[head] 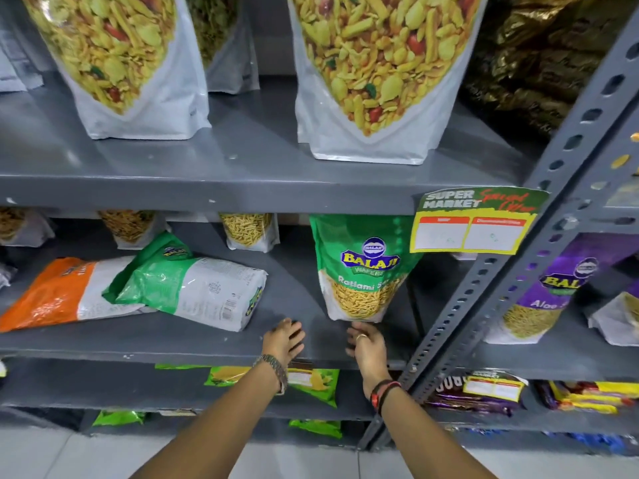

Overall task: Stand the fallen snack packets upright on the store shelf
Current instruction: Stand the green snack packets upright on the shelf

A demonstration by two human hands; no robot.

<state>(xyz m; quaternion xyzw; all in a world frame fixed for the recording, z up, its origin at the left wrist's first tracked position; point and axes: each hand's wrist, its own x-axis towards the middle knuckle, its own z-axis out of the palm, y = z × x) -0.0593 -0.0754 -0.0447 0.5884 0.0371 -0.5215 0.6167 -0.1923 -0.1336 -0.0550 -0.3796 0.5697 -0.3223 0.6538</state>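
A green and white snack packet (359,271) stands upright on the middle grey shelf (207,344). To its left, a second green and white packet (193,288) lies flat on its face, overlapping an orange and white packet (55,295) that also lies flat. My left hand (283,340) hovers over the shelf's front edge between the lying and standing packets, fingers apart, holding nothing. My right hand (366,347) is just below the upright packet's base, fingers loosely curled and empty; whether they touch the packet I cannot tell.
Two large mixed-snack pouches (373,81) stand on the upper shelf. A slotted grey upright post (511,271) runs diagonally at the right, with a yellow price tag (473,223) on the shelf edge. Purple packets (546,288) stand beyond the post. Smaller packets fill the lower shelves.
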